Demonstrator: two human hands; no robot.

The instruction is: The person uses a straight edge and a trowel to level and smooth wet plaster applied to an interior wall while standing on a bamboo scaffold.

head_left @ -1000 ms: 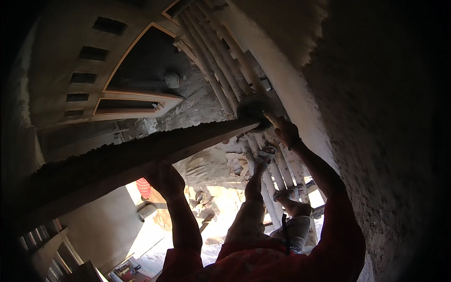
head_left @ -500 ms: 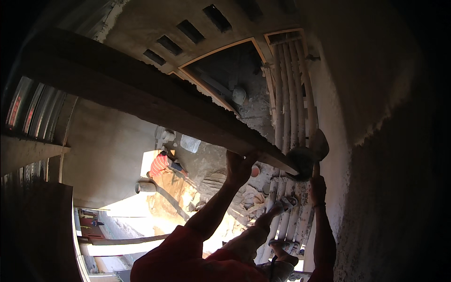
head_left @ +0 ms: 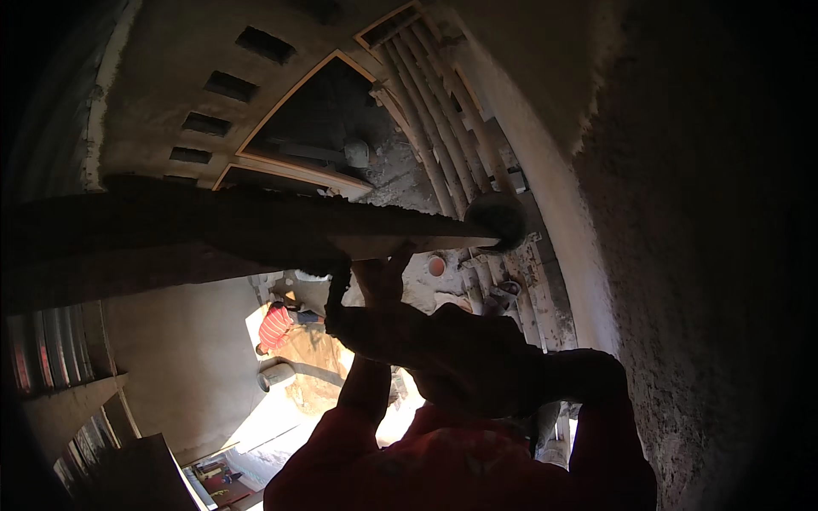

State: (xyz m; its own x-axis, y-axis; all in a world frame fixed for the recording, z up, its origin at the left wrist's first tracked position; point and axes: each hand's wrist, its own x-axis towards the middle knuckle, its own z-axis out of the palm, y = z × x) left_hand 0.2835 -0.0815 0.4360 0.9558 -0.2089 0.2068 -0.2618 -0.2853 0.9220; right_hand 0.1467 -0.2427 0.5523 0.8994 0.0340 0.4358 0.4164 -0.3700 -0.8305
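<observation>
A long, dark beam [head_left: 281,230] with a rough, lumpy upper edge runs across from the left. My left hand [head_left: 379,279] grips its lower edge, one finger up against its face. Close in front, my right hand [head_left: 588,375], mostly in shadow, is closed on what looks like a trowel [head_left: 528,379] heaped with dark mortar [head_left: 434,341]. Part of that heap reaches up to the beam's underside, next to my left hand. The trowel's blade is largely hidden by the load. At the beam's far end is a dark, round pan [head_left: 497,220].
Long poles [head_left: 434,111] form a narrow platform beside the rough wall [head_left: 673,298] on the right. Well below, a person in a striped red shirt [head_left: 274,328] bends beside a cylindrical container [head_left: 277,375]. A wood-framed opening [head_left: 319,111] lies ahead.
My right hand has come back from beside the pan, and a mortar heap now shows on the trowel. The view has turned, so the beam lies nearly level. My left hand stays on it.
</observation>
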